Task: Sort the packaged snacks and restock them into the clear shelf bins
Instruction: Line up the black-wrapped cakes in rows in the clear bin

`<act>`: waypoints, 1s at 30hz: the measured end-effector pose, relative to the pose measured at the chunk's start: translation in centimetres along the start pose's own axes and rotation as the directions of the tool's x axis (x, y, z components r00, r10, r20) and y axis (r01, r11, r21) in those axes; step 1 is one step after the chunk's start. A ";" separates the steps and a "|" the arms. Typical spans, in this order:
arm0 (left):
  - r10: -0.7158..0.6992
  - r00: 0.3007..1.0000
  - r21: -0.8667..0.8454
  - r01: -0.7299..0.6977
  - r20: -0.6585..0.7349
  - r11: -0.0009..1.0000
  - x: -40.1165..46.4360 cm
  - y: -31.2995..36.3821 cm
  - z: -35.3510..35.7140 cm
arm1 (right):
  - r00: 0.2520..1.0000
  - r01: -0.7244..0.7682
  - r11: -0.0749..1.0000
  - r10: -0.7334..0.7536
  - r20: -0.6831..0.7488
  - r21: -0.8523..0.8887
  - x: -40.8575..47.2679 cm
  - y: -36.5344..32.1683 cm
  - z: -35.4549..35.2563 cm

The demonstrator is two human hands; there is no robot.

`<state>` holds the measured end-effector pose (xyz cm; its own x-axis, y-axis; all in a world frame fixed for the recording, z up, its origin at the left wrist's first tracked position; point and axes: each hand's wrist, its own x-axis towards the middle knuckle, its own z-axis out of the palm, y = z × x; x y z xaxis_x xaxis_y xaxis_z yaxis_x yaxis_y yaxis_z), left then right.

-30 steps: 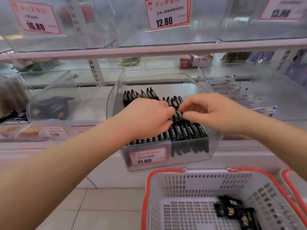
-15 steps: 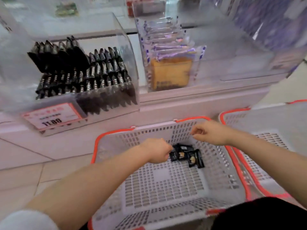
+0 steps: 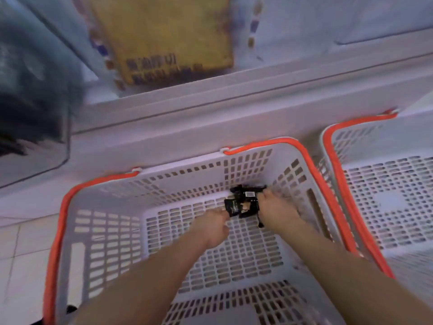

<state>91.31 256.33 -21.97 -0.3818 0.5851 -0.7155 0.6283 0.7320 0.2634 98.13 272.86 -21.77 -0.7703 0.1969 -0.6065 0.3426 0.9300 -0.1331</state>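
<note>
Left edge, a clear bin (image 3: 32, 95) of dark packets, blurred. Down in the basket (image 3: 150, 184), the left hand (image 3: 212, 227) pinches the black snack packets (image 3: 243, 202) at the far right corner of the basket floor. The right hand (image 3: 277, 207) grips them too, fingers seemingly curled round. A second basket (image 3: 384, 207) sits right.

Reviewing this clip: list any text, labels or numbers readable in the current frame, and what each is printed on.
None can be read.
Yellow package in the clear shelf bin: two lines of dark print, too blurred.
Black snack packets in the white basket, between left hand and right hand: small white label, too small.
</note>
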 end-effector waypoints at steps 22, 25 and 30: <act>-0.391 0.920 -0.937 0.142 0.007 0.319 6.7 3.9 4.4 | 0.977 -0.066 0.806 0.171 -0.125 0.589 1.5 0.4 7.0; -0.385 0.922 -0.922 0.127 -0.026 0.366 5.9 2.6 4.9 | 0.937 -0.173 0.291 0.343 0.066 0.941 0.4 0.6 6.5; -0.432 0.902 -0.921 0.182 0.016 0.345 3.7 0.0 6.1 | 0.898 -0.273 -0.542 0.155 0.413 0.795 -0.8 -0.6 4.9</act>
<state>94.08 256.37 -28.54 -0.6045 0.2058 -0.7696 -0.4770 0.6802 0.5566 101.17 270.63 -25.10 -0.4164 0.1923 -0.8886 0.4520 -0.8042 -0.3859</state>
